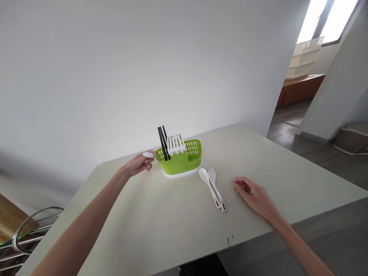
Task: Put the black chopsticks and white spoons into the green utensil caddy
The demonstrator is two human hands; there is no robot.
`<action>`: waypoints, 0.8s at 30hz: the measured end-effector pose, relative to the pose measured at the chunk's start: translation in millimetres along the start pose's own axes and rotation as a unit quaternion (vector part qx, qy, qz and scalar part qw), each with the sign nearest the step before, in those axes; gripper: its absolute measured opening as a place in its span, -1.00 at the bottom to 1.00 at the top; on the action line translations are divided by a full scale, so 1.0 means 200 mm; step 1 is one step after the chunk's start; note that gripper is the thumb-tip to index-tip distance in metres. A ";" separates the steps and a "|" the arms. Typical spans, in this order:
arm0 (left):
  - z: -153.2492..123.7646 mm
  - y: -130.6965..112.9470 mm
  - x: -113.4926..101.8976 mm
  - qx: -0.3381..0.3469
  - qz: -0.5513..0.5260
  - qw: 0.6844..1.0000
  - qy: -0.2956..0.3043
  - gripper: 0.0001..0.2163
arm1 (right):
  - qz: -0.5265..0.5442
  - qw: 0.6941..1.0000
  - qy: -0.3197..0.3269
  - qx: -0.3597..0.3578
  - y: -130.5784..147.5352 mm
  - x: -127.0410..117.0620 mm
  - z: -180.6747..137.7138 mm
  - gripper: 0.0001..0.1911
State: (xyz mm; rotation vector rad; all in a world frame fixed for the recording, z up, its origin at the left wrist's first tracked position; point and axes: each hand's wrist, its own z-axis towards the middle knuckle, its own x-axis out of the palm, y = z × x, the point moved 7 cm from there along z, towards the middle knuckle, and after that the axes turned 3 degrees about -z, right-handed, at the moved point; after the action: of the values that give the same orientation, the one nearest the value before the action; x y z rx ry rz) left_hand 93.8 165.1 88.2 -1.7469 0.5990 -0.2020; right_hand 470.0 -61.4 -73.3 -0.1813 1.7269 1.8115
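Observation:
On the left, my left hand point(141, 163) is closed at the end of a green slotted cutlery basket point(179, 165). From its fingers shows a white, rounded, spoon-like utensil point(148, 155); its other end is hard to make out near the basket rim. Several black chopsticks point(162, 142) stand leaning in the basket's left part. A white slotted rack point(176, 145) sits over the basket's middle. Two white spoons point(209, 188) lie side by side on the table in front of the basket, handles toward me. My right hand point(249, 191) rests on the table right of the spoons, fingers loosely curled, holding nothing visible.
The pale table point(166, 226) meets a white wall point(129, 76) behind the basket. Small dark marks point(228, 240) lie near its front edge. A metal wire rack point(31, 234) stands at lower left. Beyond the table's right side are the floor and a doorway with a window point(330, 23).

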 end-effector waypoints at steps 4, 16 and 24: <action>0.03 0.03 -0.03 -0.007 0.004 0.999 0.041 -0.80 | -0.006 1.000 0.006 0.005 -0.01 0.00 -0.01 -0.59; -0.11 -0.05 -0.06 0.005 0.144 0.981 0.133 -0.54 | -0.025 1.000 -0.003 0.018 -0.03 0.01 -0.02 -0.56; -0.06 -0.12 -0.08 0.037 0.243 0.969 0.034 -0.52 | -0.026 0.999 -0.003 0.032 -0.04 0.01 -0.02 -0.54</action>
State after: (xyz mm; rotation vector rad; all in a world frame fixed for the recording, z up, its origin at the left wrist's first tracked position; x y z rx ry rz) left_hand 82.0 166.9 117.5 -1.4750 1.0349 0.0600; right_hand 472.0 -64.7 -82.2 -0.1916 1.7569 1.7146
